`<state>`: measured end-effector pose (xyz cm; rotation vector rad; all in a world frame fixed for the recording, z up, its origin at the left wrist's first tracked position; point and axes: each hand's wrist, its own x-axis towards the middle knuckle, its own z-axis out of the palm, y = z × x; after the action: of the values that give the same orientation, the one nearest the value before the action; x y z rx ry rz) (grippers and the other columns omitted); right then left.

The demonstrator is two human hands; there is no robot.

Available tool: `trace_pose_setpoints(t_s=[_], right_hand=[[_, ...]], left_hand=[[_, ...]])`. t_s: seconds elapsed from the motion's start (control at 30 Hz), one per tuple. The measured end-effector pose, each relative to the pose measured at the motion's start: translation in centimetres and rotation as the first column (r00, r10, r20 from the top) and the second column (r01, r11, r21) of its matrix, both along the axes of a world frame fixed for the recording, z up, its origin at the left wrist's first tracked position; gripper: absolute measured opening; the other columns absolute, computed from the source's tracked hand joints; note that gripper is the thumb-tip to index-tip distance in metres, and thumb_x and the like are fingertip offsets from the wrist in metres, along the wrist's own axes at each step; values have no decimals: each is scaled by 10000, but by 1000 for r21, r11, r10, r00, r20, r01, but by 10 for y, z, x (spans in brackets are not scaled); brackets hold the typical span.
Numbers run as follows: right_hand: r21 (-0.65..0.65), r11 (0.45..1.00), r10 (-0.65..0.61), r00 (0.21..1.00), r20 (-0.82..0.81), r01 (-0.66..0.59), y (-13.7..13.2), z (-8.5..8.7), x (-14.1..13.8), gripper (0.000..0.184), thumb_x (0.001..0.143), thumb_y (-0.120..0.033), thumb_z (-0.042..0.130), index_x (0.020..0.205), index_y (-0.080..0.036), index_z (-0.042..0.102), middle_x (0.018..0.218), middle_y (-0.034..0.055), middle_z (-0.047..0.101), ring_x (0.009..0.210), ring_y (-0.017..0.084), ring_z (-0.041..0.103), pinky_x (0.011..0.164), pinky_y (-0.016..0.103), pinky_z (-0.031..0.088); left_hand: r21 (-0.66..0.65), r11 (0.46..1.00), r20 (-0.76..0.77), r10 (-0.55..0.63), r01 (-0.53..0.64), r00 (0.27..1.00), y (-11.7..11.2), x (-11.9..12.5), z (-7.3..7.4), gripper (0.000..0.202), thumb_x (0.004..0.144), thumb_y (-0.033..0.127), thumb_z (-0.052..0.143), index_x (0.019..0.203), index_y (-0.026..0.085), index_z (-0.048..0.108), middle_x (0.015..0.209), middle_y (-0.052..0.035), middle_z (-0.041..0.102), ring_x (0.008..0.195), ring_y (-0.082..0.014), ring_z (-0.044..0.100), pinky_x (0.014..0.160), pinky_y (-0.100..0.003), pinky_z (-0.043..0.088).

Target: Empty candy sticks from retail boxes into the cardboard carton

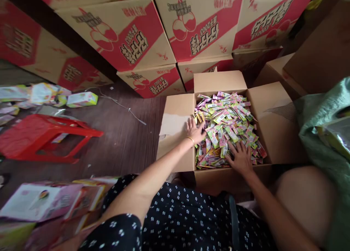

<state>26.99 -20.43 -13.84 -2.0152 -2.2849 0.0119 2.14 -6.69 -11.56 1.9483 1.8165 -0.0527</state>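
An open cardboard box point(276, 120) stands in front of me, its flaps folded outward. Small pink and green candy packets point(224, 116) fill it in a loose heap. At the heap's left edge lies my left hand point(195, 130), fingers spread over the packets, with a thin bracelet at the wrist. My right hand point(240, 158) rests on the near side of the heap with its fingers apart. Neither hand grips a packet that I can see.
Printed cartons point(202, 25) are stacked behind the box. A red plastic stool point(49, 138) lies tipped over on the dark floor point(128, 134) at left. Printed bags point(49, 203) lie at lower left, packaging point(82, 99) beyond the stool. A green sack point(322, 123) stands at right.
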Motion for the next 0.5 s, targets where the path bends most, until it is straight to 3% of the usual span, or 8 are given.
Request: trace_pose_setpoints(t_s=[0.1,0.17,0.27,0.33,0.37,0.43,0.5], right_hand=[[-150,988,-20,999,25,24,8,1,-4,499,1013,-500,477,1427,-266,628,1493,159,562,1504,396,353,1204,661,220],[-197,980,-38,999,16,40,13,3,-5,467,1018,-500,481,1329,-227,696,1490,178,562,1508,394,350,1213,656,209],[-229,970,-76,997,7,76,16,18,-9,411,989,-484,564,1256,-217,726,1471,189,576,1483,407,387,1189,681,240],[-236,963,-134,991,5,131,16,41,-15,370,962,-448,619,1226,-214,731,1387,180,638,1391,406,490,1163,674,296],[-233,960,-161,987,1,157,17,57,-18,340,961,-425,620,1190,-204,739,1313,171,680,1315,390,552,1156,654,324],[-191,962,-200,980,-12,194,19,93,-23,291,980,-385,580,1106,-180,744,1152,148,732,1161,343,628,1161,603,354],[-74,971,-229,973,-11,227,24,133,-18,290,995,-372,543,1123,-179,718,1158,134,723,1180,328,606,1194,595,323]], left_hand=[[-67,991,95,119,-113,988,-20,48,-15,678,985,544,424,1634,394,299,1759,-100,139,1627,-378,23,1278,-661,133],[-106,978,153,193,-178,969,-25,70,-15,674,993,526,415,1634,337,324,1749,-141,158,1627,-365,69,1280,-635,163],[-91,985,249,167,-149,954,-21,68,-2,667,980,469,481,1605,249,402,1680,-195,323,1581,-356,275,1256,-550,296],[37,990,298,121,-138,947,-18,58,10,642,992,419,455,1590,185,426,1571,-214,473,1497,-323,425,1228,-473,365],[129,981,292,105,-148,951,-17,54,14,653,993,420,451,1594,167,419,1557,-224,480,1494,-331,421,1230,-481,359],[258,962,255,16,-84,967,-19,56,18,732,960,509,521,1622,234,374,1669,-209,314,1569,-393,264,1244,-589,298],[252,954,180,-211,162,961,-26,65,13,788,902,580,612,1615,340,375,1740,-156,165,1607,-436,104,1227,-713,217]])
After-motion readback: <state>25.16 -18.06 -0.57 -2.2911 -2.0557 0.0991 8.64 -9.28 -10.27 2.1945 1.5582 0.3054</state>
